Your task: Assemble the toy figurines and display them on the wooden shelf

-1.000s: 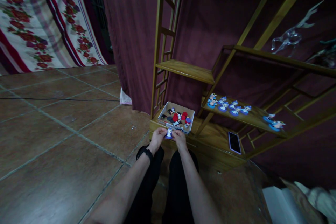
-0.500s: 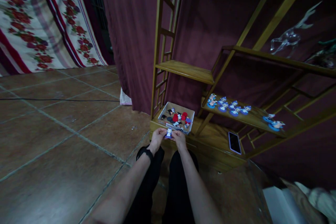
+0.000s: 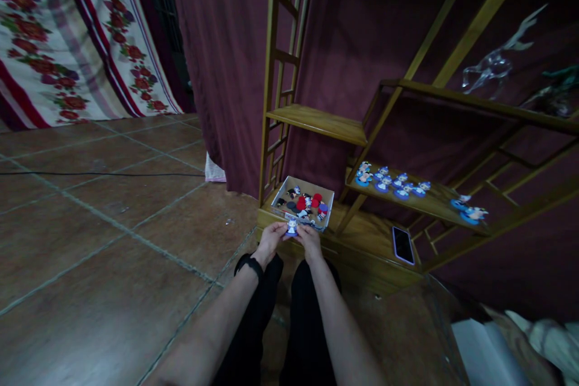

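A small blue-and-white figurine (image 3: 292, 228) is held between both hands, just in front of a white cardboard box (image 3: 326, 206). My left hand (image 3: 270, 237) pinches its left side and my right hand (image 3: 309, 237) pinches its right side, fingers closed on it. The box sits on the bottom board of a wooden shelf unit (image 3: 362, 235) and holds several red, black and blue figure pieces (image 3: 305, 203). A black band circles my left wrist.
Several blue figurines (image 3: 391, 180) stand in rows on the middle shelf, with more (image 3: 468, 209) to the right. A phone (image 3: 402, 245) lies on the bottom board. A glass deer (image 3: 495, 63) stands on the upper shelf. Maroon curtains hang behind; a tiled floor spreads left.
The view has shifted slightly; both hands stay pinched on the figurine in nearly the same spot before the box.
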Action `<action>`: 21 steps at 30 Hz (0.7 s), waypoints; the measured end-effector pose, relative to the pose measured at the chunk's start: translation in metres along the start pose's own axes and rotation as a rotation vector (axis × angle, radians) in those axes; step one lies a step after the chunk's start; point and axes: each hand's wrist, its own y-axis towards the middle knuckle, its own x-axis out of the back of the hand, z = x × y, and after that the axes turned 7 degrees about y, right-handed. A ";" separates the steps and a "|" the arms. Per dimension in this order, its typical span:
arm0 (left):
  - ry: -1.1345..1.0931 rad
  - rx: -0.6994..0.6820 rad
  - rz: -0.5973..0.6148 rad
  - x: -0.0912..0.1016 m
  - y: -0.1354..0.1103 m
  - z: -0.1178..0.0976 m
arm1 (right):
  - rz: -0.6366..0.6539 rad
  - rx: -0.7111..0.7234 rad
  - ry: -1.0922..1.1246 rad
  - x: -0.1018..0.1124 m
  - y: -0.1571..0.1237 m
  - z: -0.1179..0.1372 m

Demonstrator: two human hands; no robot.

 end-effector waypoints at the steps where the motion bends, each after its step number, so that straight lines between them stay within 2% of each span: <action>1: -0.011 0.009 0.005 0.000 0.000 0.000 | 0.000 0.000 0.012 0.000 -0.001 0.001; 9: -0.077 0.050 0.005 0.005 0.006 0.004 | 0.015 0.001 0.043 -0.001 -0.003 0.001; 21: -0.010 0.064 -0.060 0.001 0.002 0.001 | 0.017 0.013 -0.108 0.002 0.003 -0.005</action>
